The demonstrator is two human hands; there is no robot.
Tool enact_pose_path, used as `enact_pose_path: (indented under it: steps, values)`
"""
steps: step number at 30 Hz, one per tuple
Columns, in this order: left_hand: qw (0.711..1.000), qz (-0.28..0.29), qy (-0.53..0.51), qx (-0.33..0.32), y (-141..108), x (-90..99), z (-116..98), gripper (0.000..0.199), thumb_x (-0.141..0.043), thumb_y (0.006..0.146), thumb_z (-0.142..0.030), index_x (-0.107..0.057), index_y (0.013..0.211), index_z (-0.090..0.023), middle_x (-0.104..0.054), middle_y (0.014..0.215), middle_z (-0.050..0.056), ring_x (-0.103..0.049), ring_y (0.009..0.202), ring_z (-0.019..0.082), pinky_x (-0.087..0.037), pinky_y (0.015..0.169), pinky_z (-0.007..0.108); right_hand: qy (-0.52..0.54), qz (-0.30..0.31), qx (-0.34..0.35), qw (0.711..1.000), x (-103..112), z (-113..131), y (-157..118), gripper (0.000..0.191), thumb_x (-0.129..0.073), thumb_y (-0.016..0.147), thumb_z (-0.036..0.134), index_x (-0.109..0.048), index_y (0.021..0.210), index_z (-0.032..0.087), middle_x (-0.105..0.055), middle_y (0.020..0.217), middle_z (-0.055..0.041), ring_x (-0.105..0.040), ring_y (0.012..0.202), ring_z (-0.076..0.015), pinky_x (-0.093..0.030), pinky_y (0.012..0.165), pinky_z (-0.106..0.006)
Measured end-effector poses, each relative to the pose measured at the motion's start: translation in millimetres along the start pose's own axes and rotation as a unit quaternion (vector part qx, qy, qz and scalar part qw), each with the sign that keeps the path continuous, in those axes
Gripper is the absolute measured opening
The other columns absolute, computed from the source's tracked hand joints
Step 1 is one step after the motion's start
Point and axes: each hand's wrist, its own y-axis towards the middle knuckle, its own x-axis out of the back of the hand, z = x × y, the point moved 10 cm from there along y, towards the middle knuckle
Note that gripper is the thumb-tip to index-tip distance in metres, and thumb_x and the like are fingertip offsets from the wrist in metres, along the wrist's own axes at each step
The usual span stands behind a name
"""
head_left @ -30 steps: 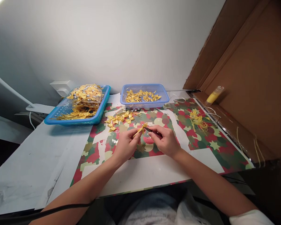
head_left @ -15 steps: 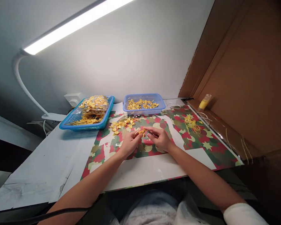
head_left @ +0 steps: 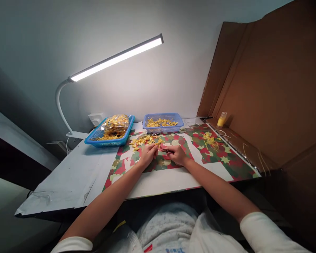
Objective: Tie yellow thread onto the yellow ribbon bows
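My left hand is closed in a pinch on a yellow ribbon bow, which sticks up past the fingertips. Close by on the right, my right hand grips a small dark slender tool whose tip points left at the bow. Its exact kind is too small to make out. Just beyond my left hand lies a loose pile of yellow ribbon bows with thin gold ties, on a red and green patterned sheet.
Behind, a blue basket holds bagged and loose bows, and a lilac-blue basket holds more. At right are yellow thread scraps, a yellow bottle and a cardboard wall. A lit lamp hangs over the left.
The camera view has shifted, so more of the lamp shows. The dark tool in my right hand is now more visible beside the bow, which my left hand still pinches.
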Motion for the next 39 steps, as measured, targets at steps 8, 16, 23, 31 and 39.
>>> enact_pose_path:
  steps: [8, 16, 23, 31, 39]
  values:
    - [0.999, 0.018, 0.026, -0.025, 1, -1.5, -5, 0.033, -0.048, 0.077, -0.041, -0.045, 0.052, -0.02, -0.051, 0.047, -0.002, -0.042, 0.041, 0.01, -0.033, 0.045, 0.024, -0.012, 0.022, 0.013, 1.0, -1, 10, 0, 0.054, -0.051, 0.07, 0.013, -0.063, 0.122, 0.021, -0.056, 0.061, 0.0047, -0.042, 0.054, -0.0096, -0.037, 0.056, -0.021]
    - [0.995, 0.029, 0.078, -0.05, 0, -3.5, -9, 0.043, -0.049, 0.08, -0.051, -0.045, 0.051, -0.019, -0.045, 0.042, -0.004, -0.039, 0.042, 0.009, -0.033, 0.047, 0.023, 0.021, -0.031, -0.006, 0.999, 14, 9, 3, 0.021, -0.059, 0.075, 0.024, -0.068, 0.092, 0.017, -0.049, 0.054, 0.0048, -0.039, 0.05, -0.0096, -0.033, 0.052, -0.023]
    - [0.992, 0.04, 0.106, -0.056, -3, -7.7, -14, 0.044, -0.059, 0.073, -0.051, -0.043, 0.049, -0.018, -0.045, 0.046, -0.004, -0.037, 0.046, 0.009, -0.028, 0.046, 0.022, 0.111, -0.08, -0.067, 0.988, 18, -8, 5, 0.029, -0.068, 0.07, 0.043, -0.069, 0.079, 0.015, -0.047, 0.055, 0.0035, -0.038, 0.053, -0.0096, -0.033, 0.051, -0.023]
    - [0.992, 0.038, 0.108, -0.057, -2, -8.0, -13, 0.037, -0.062, 0.07, -0.047, -0.046, 0.053, -0.018, -0.043, 0.049, -0.004, -0.034, 0.047, 0.008, -0.025, 0.046, 0.022, 0.188, -0.147, -0.135, 0.962, 28, -33, 9, 0.033, -0.064, 0.068, 0.047, -0.064, 0.073, 0.015, -0.049, 0.055, 0.0029, -0.039, 0.05, -0.0088, -0.034, 0.047, -0.023]
    - [0.993, 0.03, 0.105, -0.039, -4, -5.9, -8, 0.032, -0.061, 0.071, -0.043, -0.048, 0.055, -0.018, -0.045, 0.047, -0.005, -0.037, 0.044, 0.008, -0.027, 0.044, 0.021, 0.173, -0.153, -0.17, 0.958, 34, -30, 6, 0.038, -0.058, 0.067, 0.054, -0.058, 0.075, 0.017, -0.04, 0.055, 0.0051, -0.03, 0.046, -0.0071, -0.029, 0.044, -0.023]
